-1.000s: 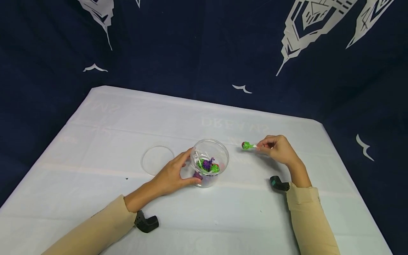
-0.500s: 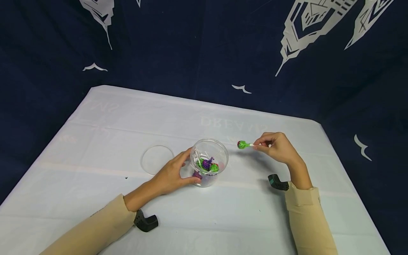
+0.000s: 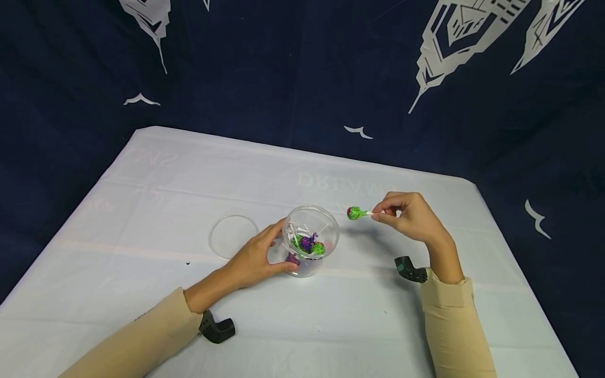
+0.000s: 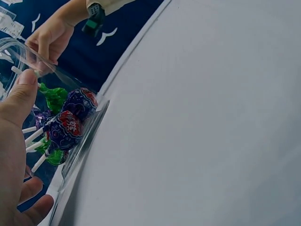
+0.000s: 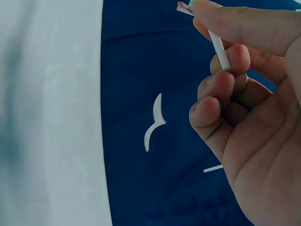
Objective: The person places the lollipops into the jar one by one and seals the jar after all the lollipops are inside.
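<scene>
My left hand [image 3: 250, 262] holds a clear plastic jar [image 3: 309, 269] from its left side, thumb at the front. The jar stands upright and uncovered on the table. Several wrapped lollipops lie inside, among them a purple one [image 3: 307, 243] and a green one [image 3: 319, 248]. In the left wrist view, purple lollipops [image 4: 65, 132] with white sticks show through the jar's wall. To the right of the jar, my right hand [image 3: 413, 218] pinches a green lollipop [image 3: 355, 213] by its stick [image 5: 219, 49], between thumb and fingers. Its head points left toward the jar, above the table.
Left of the jar lies a thin, clear round lid or ring [image 3: 210, 236], partly behind my left hand. A white cloth covers the table [image 3: 293, 325]. A dark blue curtain [image 3: 264, 68] with white shapes hangs behind it. Black devices [image 3: 216, 328] sit at both wrists.
My right hand has moved left and slightly farther from me, bringing the green lollipop closer to the jar. The left hand and the jar have stayed in place.
</scene>
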`<action>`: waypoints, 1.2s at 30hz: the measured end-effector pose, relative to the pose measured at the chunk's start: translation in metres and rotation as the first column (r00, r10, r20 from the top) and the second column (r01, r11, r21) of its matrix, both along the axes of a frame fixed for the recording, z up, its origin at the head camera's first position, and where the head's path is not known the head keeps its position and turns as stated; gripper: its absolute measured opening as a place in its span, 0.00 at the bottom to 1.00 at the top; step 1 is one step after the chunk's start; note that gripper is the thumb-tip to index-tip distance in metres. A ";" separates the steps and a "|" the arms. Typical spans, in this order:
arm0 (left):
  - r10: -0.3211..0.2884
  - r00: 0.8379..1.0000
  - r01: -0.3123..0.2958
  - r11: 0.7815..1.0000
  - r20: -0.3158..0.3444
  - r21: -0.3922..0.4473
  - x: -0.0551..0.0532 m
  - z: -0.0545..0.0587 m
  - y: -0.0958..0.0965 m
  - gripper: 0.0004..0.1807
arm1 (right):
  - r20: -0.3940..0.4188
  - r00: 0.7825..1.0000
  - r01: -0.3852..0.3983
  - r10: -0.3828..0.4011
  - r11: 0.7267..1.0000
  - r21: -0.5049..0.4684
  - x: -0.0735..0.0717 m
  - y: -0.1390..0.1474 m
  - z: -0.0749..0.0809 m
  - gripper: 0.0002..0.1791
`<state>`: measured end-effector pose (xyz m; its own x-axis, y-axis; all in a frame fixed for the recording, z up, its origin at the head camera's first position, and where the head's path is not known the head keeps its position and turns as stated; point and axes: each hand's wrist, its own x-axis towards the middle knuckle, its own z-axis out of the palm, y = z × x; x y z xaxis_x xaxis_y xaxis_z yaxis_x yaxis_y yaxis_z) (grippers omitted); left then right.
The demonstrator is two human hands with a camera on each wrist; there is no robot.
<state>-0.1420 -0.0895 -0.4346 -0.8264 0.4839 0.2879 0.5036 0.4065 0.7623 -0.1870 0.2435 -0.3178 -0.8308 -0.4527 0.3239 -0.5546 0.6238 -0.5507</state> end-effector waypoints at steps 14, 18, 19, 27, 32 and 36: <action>-0.005 0.999 0.005 1.000 -0.032 0.011 -0.001 -0.002 0.000 0.54 | -0.029 0.995 -0.101 0.099 0.992 -0.069 -0.001 -0.005 0.001 0.11; -0.004 0.999 0.004 1.000 -0.034 0.006 -0.001 -0.002 -0.001 0.54 | -0.046 0.991 -0.127 0.124 0.990 -0.066 0.002 -0.011 0.006 0.12; -0.004 0.999 0.004 1.000 -0.033 0.006 -0.001 -0.002 -0.001 0.54 | -0.048 0.990 -0.134 0.131 0.989 -0.064 0.003 -0.012 0.007 0.12; -0.003 1.000 0.003 1.000 -0.011 0.004 -0.001 -0.002 -0.001 0.54 | -0.047 0.981 -0.190 0.187 0.980 -0.066 0.003 -0.026 0.008 0.13; -0.003 1.000 0.003 1.000 -0.013 0.000 -0.001 -0.002 -0.001 0.54 | -0.045 0.979 -0.201 0.198 0.978 -0.064 0.002 -0.035 0.004 0.12; -0.007 1.000 0.007 1.000 -0.016 0.002 -0.002 -0.003 -0.002 0.54 | -0.026 0.979 -0.205 0.204 0.977 -0.064 0.002 -0.042 0.002 0.12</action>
<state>-0.1435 -0.0910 -0.4373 -0.8182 0.4892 0.3021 0.5186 0.4009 0.7552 -0.1847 0.2019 -0.3159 -0.7161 -0.5896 0.3736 -0.6776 0.4587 -0.5749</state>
